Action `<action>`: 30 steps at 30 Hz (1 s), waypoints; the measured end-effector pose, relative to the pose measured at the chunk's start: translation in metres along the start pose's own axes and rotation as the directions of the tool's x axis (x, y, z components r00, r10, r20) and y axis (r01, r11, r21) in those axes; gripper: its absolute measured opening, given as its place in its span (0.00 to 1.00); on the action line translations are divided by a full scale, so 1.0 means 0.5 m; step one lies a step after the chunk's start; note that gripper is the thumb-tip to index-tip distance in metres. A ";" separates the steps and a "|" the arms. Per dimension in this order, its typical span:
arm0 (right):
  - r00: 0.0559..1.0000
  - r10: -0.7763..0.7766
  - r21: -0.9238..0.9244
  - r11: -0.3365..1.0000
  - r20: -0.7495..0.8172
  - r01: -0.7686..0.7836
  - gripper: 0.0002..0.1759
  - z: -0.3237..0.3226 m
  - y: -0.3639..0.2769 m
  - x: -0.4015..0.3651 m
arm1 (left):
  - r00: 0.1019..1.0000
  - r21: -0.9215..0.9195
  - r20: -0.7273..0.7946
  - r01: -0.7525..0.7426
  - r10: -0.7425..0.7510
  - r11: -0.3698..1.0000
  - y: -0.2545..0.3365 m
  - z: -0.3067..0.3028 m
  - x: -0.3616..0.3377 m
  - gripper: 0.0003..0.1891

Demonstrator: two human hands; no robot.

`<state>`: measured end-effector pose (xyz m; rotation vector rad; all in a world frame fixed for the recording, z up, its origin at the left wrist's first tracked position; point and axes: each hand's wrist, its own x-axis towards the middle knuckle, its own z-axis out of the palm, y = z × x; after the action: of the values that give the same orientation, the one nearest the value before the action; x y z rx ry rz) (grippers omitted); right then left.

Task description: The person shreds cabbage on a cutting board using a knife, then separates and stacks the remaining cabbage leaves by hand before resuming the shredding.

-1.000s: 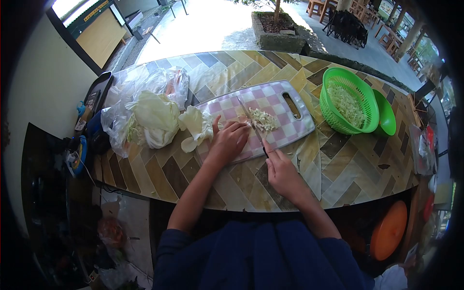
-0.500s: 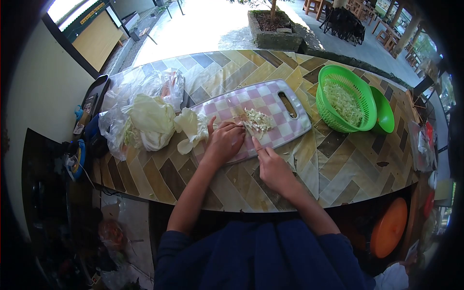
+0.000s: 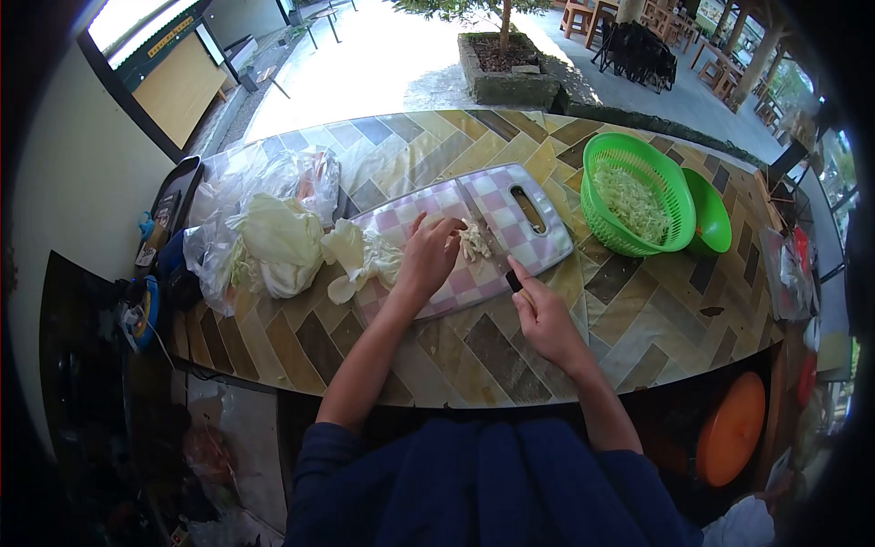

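Head camera shows the counter (image 3: 456,369), with its brown, grey and cream herringbone pattern, spreading beneath everything. Lying at a slant across its middle, the pink-and-white checked cutting board (image 3: 547,239) is carrying the work. Beyond the left end of the board, a crumpled clear plastic bag (image 3: 215,196) is sitting behind and beside the pale cabbage head (image 3: 281,239), whose outer leaves are curling. On the right, a green basket (image 3: 609,223) is holding fine, pale green shredded cabbage (image 3: 638,202), and a green bowl (image 3: 715,219) is sitting just beside it. Loose cabbage leaves (image 3: 351,255), creamy and ruffled, are overlapping the board's left end. The knife (image 3: 499,255) is slanting across the board, its blade pointing away from the person. Just left of the blade, a small heap of chopped pieces (image 3: 473,242) is showing off-white and uneven.

The left hand (image 3: 428,260) is arching over the board, palm down, its fingers bending beside the heap; whether they are pinching anything, I cannot tell. The right hand (image 3: 547,319) is reaching in low, its fingers wrapping the black handle and the forefinger extending along it.
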<state>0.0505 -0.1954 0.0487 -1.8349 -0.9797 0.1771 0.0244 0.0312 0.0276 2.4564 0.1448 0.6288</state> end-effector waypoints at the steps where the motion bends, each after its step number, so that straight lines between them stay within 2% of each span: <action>1: 0.999 0.047 0.007 0.999 0.024 -0.047 0.30 -0.010 -0.007 -0.003 | 1.000 -0.020 -0.010 0.017 -0.018 1.000 -0.002 -0.005 0.004 0.09; 4: 0.985 0.142 0.015 0.989 0.102 -0.144 0.30 -0.036 -0.030 -0.016 | 0.994 0.016 -0.112 0.011 -0.009 1.000 -0.006 -0.026 0.006 0.08; 6: 0.978 0.141 0.008 0.990 0.154 -0.144 0.30 -0.038 -0.030 -0.028 | 0.981 0.051 -0.187 -0.036 0.045 0.998 -0.006 -0.049 0.006 0.09; 9: 0.971 0.022 -0.041 0.999 0.240 -0.013 0.30 -0.028 -0.017 -0.041 | 0.976 0.098 -0.212 -0.031 0.051 0.995 -0.012 -0.069 -0.002 0.10; 12: 0.931 0.097 -0.141 0.989 0.352 -0.050 0.30 -0.035 -0.025 -0.033 | 0.980 0.054 -0.195 -0.021 0.031 0.998 0.002 -0.076 -0.015 0.11; 15: 0.948 0.066 -0.176 0.984 0.310 -0.010 0.33 -0.050 0.001 -0.019 | 0.986 0.059 -0.159 -0.043 0.052 0.997 0.017 -0.076 -0.026 0.11; 24: 0.974 0.066 -0.142 0.989 0.215 -0.036 0.29 -0.076 0.038 0.027 | 0.996 0.079 -0.091 -0.007 0.014 0.997 0.029 -0.058 -0.033 0.13; 27: 0.982 0.008 -0.083 0.997 0.190 0.008 0.29 -0.076 0.043 0.028 | 1.000 0.168 -0.011 -0.005 0.007 0.986 0.016 -0.041 -0.036 0.18; 30: 0.972 0.050 -0.044 0.998 0.229 -0.041 0.29 -0.083 0.013 0.012 | 0.990 0.283 0.104 0.060 -0.093 0.957 0.015 -0.025 -0.047 0.25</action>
<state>0.0796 -0.2213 0.0652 -1.9032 -1.1078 0.4092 -0.0026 0.0256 0.0312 2.7363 0.2992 0.4545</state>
